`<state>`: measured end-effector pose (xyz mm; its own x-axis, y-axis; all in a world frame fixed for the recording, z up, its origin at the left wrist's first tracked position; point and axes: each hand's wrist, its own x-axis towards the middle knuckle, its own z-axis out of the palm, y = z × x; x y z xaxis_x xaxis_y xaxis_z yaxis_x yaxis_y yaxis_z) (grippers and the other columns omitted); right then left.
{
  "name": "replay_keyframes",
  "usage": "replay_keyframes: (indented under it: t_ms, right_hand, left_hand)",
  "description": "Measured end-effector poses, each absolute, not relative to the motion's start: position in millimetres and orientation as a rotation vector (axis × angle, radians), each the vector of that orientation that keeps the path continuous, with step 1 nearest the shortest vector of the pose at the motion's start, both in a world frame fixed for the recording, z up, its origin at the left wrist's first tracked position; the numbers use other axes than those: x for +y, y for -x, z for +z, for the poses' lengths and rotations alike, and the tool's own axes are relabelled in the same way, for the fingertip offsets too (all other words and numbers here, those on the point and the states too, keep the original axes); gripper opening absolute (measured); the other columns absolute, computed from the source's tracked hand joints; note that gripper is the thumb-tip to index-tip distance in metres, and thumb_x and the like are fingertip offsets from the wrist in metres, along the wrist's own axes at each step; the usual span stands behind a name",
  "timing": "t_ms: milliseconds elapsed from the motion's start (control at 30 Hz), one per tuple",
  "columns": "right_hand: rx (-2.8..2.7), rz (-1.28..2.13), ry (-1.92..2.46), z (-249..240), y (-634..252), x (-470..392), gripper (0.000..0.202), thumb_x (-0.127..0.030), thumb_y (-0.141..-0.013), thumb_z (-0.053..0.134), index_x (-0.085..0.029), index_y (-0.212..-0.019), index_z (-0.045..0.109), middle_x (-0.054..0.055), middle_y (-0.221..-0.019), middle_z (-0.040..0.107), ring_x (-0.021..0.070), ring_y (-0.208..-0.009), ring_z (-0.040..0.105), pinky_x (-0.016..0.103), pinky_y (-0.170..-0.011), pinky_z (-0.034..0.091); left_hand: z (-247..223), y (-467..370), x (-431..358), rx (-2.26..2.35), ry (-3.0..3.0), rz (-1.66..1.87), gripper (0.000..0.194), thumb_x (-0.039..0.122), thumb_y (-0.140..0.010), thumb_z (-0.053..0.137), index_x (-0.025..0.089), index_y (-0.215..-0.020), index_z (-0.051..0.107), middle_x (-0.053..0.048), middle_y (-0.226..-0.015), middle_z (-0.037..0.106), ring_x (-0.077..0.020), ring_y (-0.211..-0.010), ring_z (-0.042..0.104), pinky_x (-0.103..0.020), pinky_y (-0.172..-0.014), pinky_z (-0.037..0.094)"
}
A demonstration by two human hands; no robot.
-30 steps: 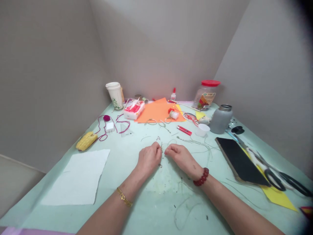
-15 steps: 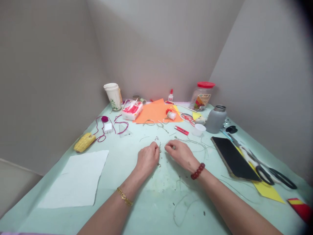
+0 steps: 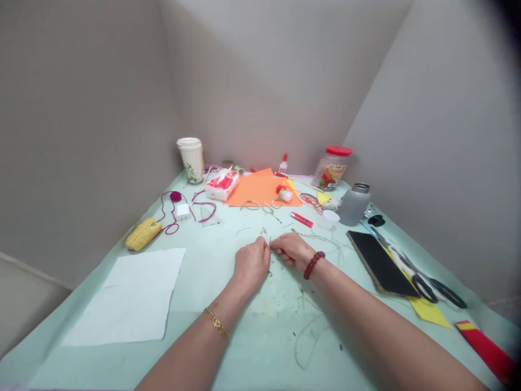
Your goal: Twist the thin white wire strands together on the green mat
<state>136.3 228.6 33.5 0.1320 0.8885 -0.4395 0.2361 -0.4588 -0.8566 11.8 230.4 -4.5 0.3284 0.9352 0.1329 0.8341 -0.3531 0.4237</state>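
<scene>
I have the fingers point(image 3: 265, 247) of my left hand point(image 3: 250, 263) closed around a thin cord point(image 3: 271, 240), and its short dark end stands up at the fingertips. The fingers of my right hand point(image 3: 293, 248) are pinched together just beside this end; whether they also grip the cord, I cannot tell, because it is too small. The cord is over the middle of the counter point(image 3: 183, 369), between my two hands.

Just beyond my right hand, some loose green threads point(image 3: 325, 238) lie on the counter, and farther there are a red lighter point(image 3: 302, 219) and a small white cup point(image 3: 328, 219). To the right of them stands a grey bottle point(image 3: 355, 205). Toward the right edge lie a black phone point(image 3: 380, 263) and scissors point(image 3: 423, 279), with yellow paper point(image 3: 431, 313) partly under the phone. Near the left edge I see a white sheet point(image 3: 124, 298) and a yellow bundle point(image 3: 143, 234). Orange paper point(image 3: 254, 189) lies near the far edge.
</scene>
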Motion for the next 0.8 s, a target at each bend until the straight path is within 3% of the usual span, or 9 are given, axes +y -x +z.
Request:
replay_keyframes:
  t_ms: [567, 800]
  right_hand:
    - [-0.955, 1.435, 1.799, 30, -133, 233, 0.026, -0.007, -0.066, 0.045, -0.017, -0.047, 0.032, -0.007, -0.039, 0.030, 0.0020, -0.033, 0.021, 0.017, -0.034, 0.014]
    - [-0.958, 1.413, 1.766, 32, -131, 230, 0.026, -0.010, -0.067, 0.049, -0.017, -0.048, 0.033, -0.007, -0.039, 0.030, 0.0022, -0.033, 0.023, 0.018, -0.033, 0.015]
  left_hand:
    - [1, -11, 242, 1.547, -2.045, 0.567, 0.025, 0.030, -0.082, 0.036, 0.020, -0.085, 0.059, -0.005, -0.081, 0.066, -0.0178, -0.074, 0.056, -0.025, -0.060, 0.032]
    - [-4, -14, 265, 1.447, -1.810, 0.503, 0.015, 0.027, -0.071, 0.049, 0.017, -0.072, 0.060, 0.000, -0.064, 0.059, -0.0109, -0.055, 0.046, -0.022, -0.050, 0.027]
